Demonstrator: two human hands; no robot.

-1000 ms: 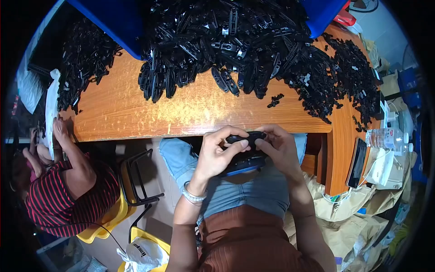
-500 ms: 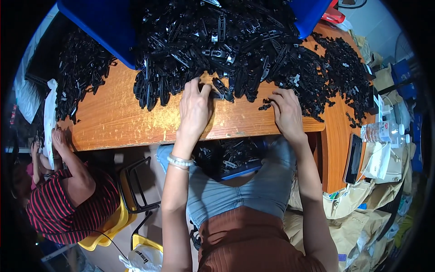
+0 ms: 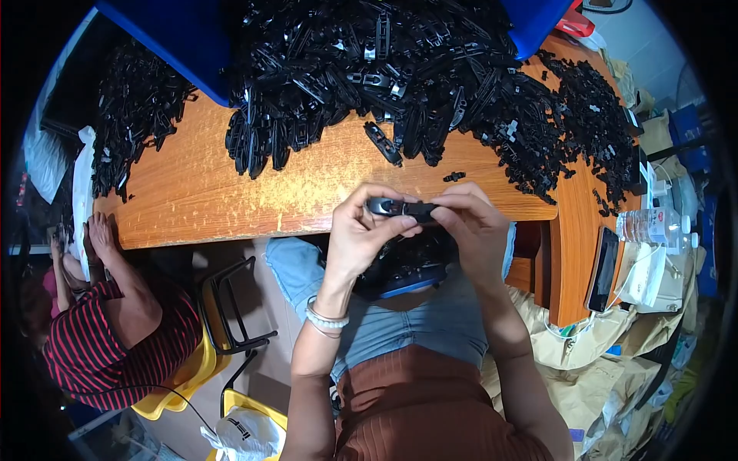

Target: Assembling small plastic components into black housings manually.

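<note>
A slim black plastic part [image 3: 417, 209] is held nearly level between the two hands, in line with the front edge of the desk [image 3: 192, 184], near the middle of that edge. Its left end is gripped by the left hand [image 3: 356, 230], with the thumb closed on it from the near side and the forefinger curved over the far side. Its right end is pinched between the thumb and forefinger of the right hand [image 3: 478, 227]. Whether one piece or two joined pieces are held cannot be told, since much is covered by the fingers.

For good handling, the left end is probably best kept still in the firmer left grip, while small adjustments are left to the right fingertips. Pressure is best applied along the part's length, without twisting, as thin plastic may be bent or slip. The part is best kept low, so that a drop may be caught by the blue-rimmed tray [image 3: 413, 283] below the desk's front edge.

Beyond the hands, a single small black piece [image 3: 454, 177] and a loose long black piece [image 3: 382, 143] are left apart on the desk, before the heap of long black parts [image 3: 323, 84] toward its back edge.
</note>
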